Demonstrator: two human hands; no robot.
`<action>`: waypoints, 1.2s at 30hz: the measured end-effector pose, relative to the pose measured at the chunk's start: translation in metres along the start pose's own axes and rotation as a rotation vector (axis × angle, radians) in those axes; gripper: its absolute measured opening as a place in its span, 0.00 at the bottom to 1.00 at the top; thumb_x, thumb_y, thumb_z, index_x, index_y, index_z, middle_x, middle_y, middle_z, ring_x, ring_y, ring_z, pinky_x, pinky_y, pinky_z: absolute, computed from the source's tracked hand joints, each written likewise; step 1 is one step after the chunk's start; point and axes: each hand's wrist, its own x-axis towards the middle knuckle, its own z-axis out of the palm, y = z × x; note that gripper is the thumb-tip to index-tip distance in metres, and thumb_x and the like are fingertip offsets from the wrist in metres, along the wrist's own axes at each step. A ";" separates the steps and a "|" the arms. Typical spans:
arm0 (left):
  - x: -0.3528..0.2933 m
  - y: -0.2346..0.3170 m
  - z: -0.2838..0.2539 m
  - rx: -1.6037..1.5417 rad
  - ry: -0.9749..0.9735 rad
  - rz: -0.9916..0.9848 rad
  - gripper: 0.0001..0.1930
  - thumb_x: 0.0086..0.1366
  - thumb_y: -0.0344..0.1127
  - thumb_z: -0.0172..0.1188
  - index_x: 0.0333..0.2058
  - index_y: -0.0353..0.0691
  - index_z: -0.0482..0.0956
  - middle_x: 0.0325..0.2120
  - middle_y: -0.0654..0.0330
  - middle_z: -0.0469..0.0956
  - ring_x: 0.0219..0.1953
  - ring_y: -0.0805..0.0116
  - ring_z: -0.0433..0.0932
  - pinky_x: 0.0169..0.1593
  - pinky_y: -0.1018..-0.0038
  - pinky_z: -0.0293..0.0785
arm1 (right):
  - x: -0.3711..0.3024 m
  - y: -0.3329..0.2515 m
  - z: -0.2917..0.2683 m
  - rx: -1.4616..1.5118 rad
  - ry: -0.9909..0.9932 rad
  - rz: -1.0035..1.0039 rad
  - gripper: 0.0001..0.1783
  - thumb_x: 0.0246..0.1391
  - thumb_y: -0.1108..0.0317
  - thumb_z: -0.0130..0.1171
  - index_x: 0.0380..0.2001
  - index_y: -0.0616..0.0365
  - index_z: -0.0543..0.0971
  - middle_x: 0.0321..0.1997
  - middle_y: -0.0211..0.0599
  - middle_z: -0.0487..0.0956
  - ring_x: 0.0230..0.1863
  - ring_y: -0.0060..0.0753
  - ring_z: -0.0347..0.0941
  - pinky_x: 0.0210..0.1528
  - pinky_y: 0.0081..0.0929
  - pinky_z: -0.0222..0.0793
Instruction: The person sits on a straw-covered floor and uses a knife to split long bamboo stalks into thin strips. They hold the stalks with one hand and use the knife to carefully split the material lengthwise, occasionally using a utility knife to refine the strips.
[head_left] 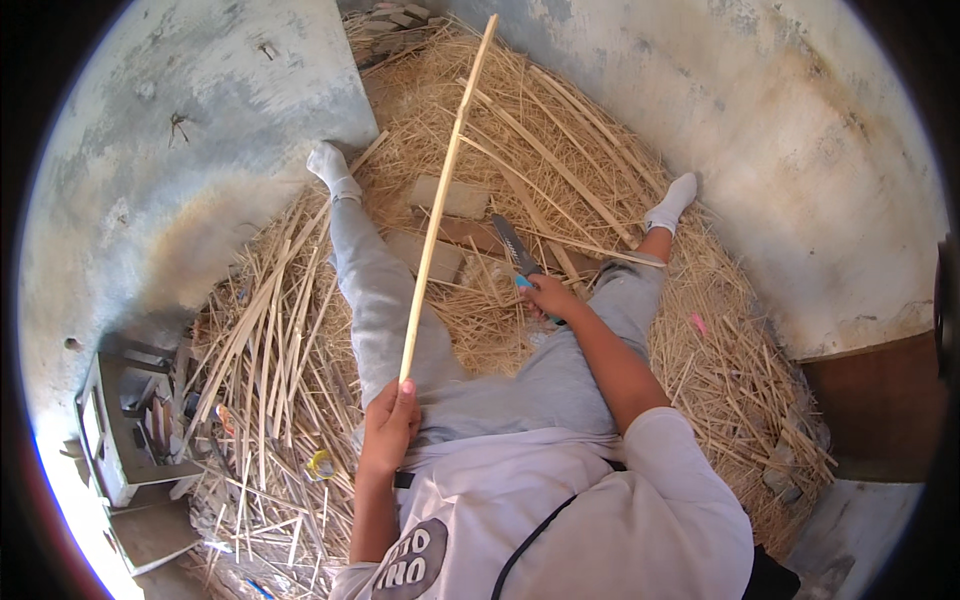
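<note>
My left hand point(392, 422) is closed around the lower end of a long, thin, pale bamboo strip point(435, 220). The strip slants up and away from me, with a slight kink near its far end. In my right hand point(552, 298), over my right thigh, is a knife point(513, 243) with a wide dark blade and a teal and black handle. Its blade points away and to the left, apart from the strip. Between my outstretched legs lie two flat brick-like blocks, the farther block point(450, 197) and the nearer block point(428, 256).
Split strips point(275, 320) are heaped at my left, and fine shavings point(715, 370) cover the floor at my right. Longer slats point(565, 160) lie ahead. Worn walls point(780, 150) close in on both sides. A small box-like wooden frame point(130, 420) stands at the far left.
</note>
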 end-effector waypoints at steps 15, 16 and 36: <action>0.005 0.018 0.031 0.620 0.111 0.235 0.20 0.76 0.48 0.48 0.32 0.34 0.69 0.18 0.41 0.72 0.21 0.41 0.71 0.28 0.57 0.67 | -0.097 -0.164 -0.012 -0.218 0.462 -0.759 0.25 0.70 0.45 0.42 0.37 0.59 0.69 0.16 0.45 0.72 0.20 0.52 0.74 0.23 0.43 0.66; 0.004 0.019 0.031 0.629 0.098 0.242 0.20 0.76 0.48 0.48 0.32 0.34 0.69 0.18 0.40 0.72 0.21 0.40 0.71 0.28 0.57 0.67 | -0.096 -0.172 -0.017 -0.203 0.481 -0.769 0.25 0.71 0.45 0.40 0.37 0.59 0.69 0.16 0.44 0.72 0.19 0.52 0.74 0.22 0.44 0.66; 0.018 -0.011 0.008 0.252 0.138 0.092 0.22 0.76 0.49 0.50 0.30 0.35 0.71 0.16 0.63 0.68 0.22 0.76 0.65 0.27 0.72 0.64 | -0.038 -0.121 -0.048 0.098 -0.395 -0.108 0.31 0.63 0.33 0.49 0.27 0.51 0.72 0.17 0.26 0.68 0.17 0.21 0.66 0.19 0.19 0.65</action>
